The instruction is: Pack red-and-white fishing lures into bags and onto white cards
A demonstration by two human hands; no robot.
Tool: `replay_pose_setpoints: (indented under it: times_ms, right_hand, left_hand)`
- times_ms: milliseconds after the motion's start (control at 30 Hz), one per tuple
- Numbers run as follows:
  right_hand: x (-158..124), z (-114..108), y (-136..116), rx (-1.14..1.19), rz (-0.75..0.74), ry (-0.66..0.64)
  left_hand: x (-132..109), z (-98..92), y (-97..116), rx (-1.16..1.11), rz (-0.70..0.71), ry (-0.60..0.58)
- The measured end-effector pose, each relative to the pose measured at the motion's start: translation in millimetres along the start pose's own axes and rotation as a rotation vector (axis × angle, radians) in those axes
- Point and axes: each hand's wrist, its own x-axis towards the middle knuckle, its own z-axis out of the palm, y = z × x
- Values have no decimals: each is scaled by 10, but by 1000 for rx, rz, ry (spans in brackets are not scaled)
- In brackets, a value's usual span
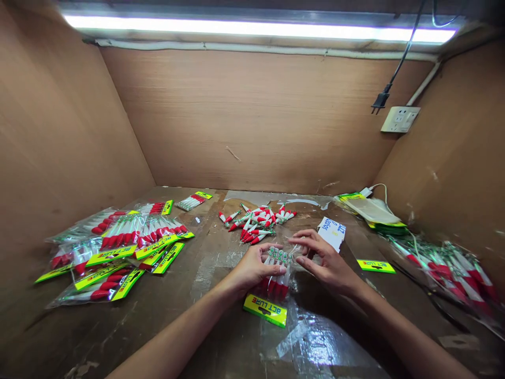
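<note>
Centrally, left hand (254,267), right hand (325,259), lure packet (272,295) between.

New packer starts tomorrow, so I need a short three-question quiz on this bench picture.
1. True or false: both hands touch the clear packet with the yellow-green header card.
2. Where do the finished packets lie? A) to the person's left B) against the back wall C) under the wall socket
3. What colour are the tips of the loose lures heaped beyond the hands?

Key
1. True: the left hand and right hand both hold its open top end, where the lures' pronged ends show.
2. A
3. Red, on white bodies.
</note>
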Motion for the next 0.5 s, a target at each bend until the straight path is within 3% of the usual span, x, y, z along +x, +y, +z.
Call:
replay_pose_setpoints:
  times_ms: [100,133,200,300,400,500]
  right_hand:
    - [-12,83,50,124,187,219]
    - [-14,129,79,206,267,206]
    - [-20,237,134,382,387,60]
    - [-32,380,172,507,428,-96]
    - [-41,429,173,503,442,-27]
    - [-37,425,198,540,468,29]
  left_hand:
    - [7,21,49,-35,73,47]
    - [8,40,75,-43,92,58]
    - [8,90,127,-47,134,70]
    - [5,166,166,-55,210,89]
    - [10,194,145,-37,252,134]
    - [23,165,97,26,208,120]
